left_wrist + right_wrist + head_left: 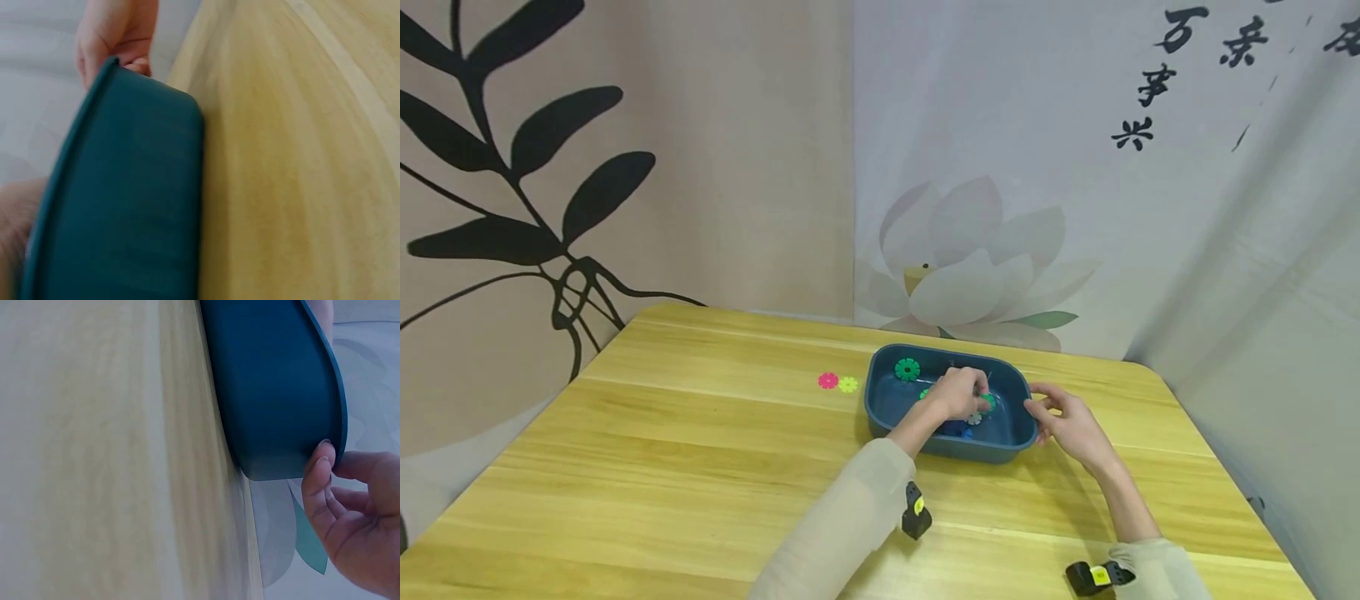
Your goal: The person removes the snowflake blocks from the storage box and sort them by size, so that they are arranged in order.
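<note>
A dark blue plastic basin point(977, 451) sits on the table with a few small flower-shaped plastic discs inside. My left hand point(957, 393) reaches down into it, fingers bent, the tips right at a green disc point(989, 402); I cannot tell whether they pinch it. Just below those fingers lie a white disc point(974, 418) and some blue pieces point(957, 429). Another green disc point(907, 369) rests at the basin's left end. At the right end my right hand point(1070, 423) pinches the rim between thumb and fingers, also plain in the right wrist view.
On the wooden table point(662, 467), left of the basin, a pink disc point(828, 381) and a yellow disc point(847, 384) lie side by side. Behind the table's back edge hangs a printed curtain point(760, 167); more curtain runs along the right side.
</note>
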Motion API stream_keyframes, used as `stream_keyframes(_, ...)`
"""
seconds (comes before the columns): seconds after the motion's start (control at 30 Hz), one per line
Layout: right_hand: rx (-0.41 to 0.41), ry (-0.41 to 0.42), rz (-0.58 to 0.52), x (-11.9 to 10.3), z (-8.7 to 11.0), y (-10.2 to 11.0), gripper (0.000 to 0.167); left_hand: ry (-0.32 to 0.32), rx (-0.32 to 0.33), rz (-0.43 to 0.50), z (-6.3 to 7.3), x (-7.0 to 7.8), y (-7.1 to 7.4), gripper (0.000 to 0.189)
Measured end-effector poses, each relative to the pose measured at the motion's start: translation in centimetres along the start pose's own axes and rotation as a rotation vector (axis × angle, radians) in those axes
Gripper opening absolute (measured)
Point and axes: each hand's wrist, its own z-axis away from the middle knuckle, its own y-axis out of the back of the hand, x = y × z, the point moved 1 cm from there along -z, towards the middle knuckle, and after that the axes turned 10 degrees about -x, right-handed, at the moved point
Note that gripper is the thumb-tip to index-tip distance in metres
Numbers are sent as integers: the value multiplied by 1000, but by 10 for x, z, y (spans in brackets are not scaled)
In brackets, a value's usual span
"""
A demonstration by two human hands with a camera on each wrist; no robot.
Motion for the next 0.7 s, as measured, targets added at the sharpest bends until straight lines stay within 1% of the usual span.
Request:
stream_keyframes(0.07, 0, -6, -2, 0, 0, -1, 50, -38, 20, 30, 4, 2, 5, 5)
stream_keyframes(0.17, 3, -10, 0, 0, 0, -1, 49, -89, 36, 80, 9, 5, 13, 8)
stream_keyframes(0.37, 9, -6, 10, 0, -1, -1, 46, -155, 54, 203, 22, 3, 28, 11)
stream_keyframes(0.5, 13, -3, 16, 1, -1, -1, 45, -188, 88, 259, 33, -3, 40, 11)
stream_keyframes(0.7, 13, -7, 2, 0, -1, -2, 46, -189, 125, 324, 48, -22, 55, 8)
